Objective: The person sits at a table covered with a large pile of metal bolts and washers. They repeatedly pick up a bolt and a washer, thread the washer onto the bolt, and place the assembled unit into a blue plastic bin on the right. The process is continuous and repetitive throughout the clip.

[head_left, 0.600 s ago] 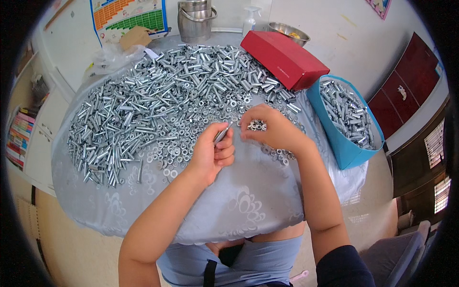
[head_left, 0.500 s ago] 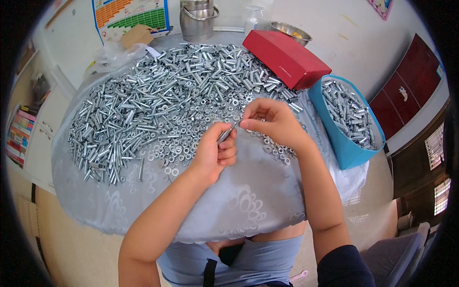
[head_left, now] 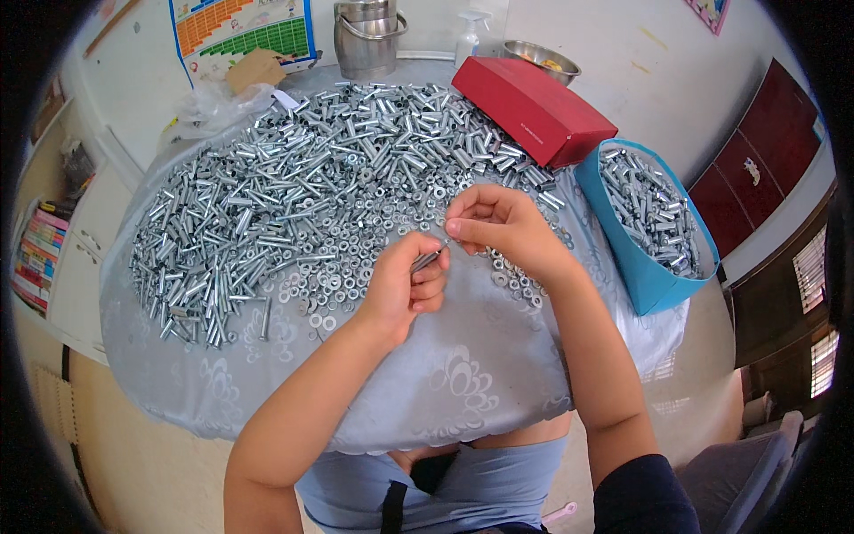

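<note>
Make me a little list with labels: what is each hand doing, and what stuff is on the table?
left hand: closed around a small silver bolt, tip poking out toward the other hand
right hand: fingertips pinched together right at the bolt's tip
pile: lots of silver bolts, sleeves and washers spread over the table
table cover: pale grey patterned cloth
blue bag: on the right, full of silver metal parts
red box: closed, behind the pile
metal pot: at the far edge
</note>
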`<state>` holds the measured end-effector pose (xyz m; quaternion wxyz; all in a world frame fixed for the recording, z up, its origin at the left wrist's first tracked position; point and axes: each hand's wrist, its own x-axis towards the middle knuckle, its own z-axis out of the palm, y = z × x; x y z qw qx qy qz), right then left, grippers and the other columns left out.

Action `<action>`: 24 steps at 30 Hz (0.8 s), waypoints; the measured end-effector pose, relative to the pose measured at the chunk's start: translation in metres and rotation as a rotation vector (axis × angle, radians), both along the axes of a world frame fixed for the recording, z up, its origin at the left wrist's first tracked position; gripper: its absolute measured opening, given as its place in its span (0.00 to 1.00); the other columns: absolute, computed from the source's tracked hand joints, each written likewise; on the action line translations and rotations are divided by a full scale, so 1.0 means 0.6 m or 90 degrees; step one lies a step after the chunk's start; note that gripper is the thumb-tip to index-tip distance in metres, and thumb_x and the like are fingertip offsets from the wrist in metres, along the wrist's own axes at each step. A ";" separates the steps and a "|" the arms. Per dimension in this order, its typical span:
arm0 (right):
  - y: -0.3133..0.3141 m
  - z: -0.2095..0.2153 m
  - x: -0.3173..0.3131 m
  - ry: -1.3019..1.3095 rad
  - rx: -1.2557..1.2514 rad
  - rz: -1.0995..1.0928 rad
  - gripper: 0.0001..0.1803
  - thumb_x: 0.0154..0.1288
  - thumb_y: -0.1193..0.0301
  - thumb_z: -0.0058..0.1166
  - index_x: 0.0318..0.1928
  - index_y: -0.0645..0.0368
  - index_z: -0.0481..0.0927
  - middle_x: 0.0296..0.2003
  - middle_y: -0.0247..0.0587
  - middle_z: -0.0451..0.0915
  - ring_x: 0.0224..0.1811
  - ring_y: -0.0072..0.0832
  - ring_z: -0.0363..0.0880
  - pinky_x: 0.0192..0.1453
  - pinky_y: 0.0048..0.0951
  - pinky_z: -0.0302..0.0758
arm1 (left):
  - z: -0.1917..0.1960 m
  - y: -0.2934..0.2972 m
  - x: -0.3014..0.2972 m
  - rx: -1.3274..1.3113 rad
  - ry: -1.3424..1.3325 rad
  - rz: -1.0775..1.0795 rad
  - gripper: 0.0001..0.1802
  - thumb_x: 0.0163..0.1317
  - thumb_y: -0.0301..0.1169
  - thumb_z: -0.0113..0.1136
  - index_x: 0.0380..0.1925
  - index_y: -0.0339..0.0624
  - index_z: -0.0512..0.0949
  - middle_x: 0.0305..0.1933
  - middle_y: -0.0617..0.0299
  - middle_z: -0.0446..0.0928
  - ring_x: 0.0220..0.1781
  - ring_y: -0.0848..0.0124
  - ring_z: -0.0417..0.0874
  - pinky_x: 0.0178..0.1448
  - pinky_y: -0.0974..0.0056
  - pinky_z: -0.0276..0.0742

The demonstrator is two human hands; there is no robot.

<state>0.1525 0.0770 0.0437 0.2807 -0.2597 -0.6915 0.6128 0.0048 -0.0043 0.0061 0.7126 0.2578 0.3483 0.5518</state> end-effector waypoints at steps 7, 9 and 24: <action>0.003 -0.007 0.001 0.016 -0.075 0.073 0.07 0.54 0.71 0.58 0.32 0.60 0.76 0.23 0.29 0.75 0.23 0.15 0.70 0.26 0.17 0.63 | -0.003 -0.002 0.002 0.040 0.006 0.013 0.12 0.55 0.35 0.45 0.18 0.40 0.68 0.12 0.73 0.51 0.10 0.83 0.48 0.14 0.74 0.46; 0.003 -0.008 -0.001 0.019 -0.064 0.081 0.07 0.54 0.70 0.58 0.32 0.59 0.77 0.23 0.29 0.75 0.25 0.15 0.70 0.27 0.17 0.63 | 0.000 -0.004 0.003 0.034 -0.014 0.033 0.12 0.55 0.35 0.46 0.18 0.40 0.68 0.13 0.73 0.51 0.10 0.83 0.48 0.14 0.74 0.46; 0.014 -0.025 0.000 0.045 -0.151 0.142 0.08 0.55 0.68 0.59 0.30 0.57 0.75 0.25 0.27 0.74 0.28 0.16 0.68 0.33 0.17 0.65 | -0.008 -0.002 0.002 0.089 -0.001 0.031 0.11 0.55 0.32 0.44 0.18 0.37 0.67 0.11 0.73 0.51 0.10 0.83 0.48 0.14 0.74 0.46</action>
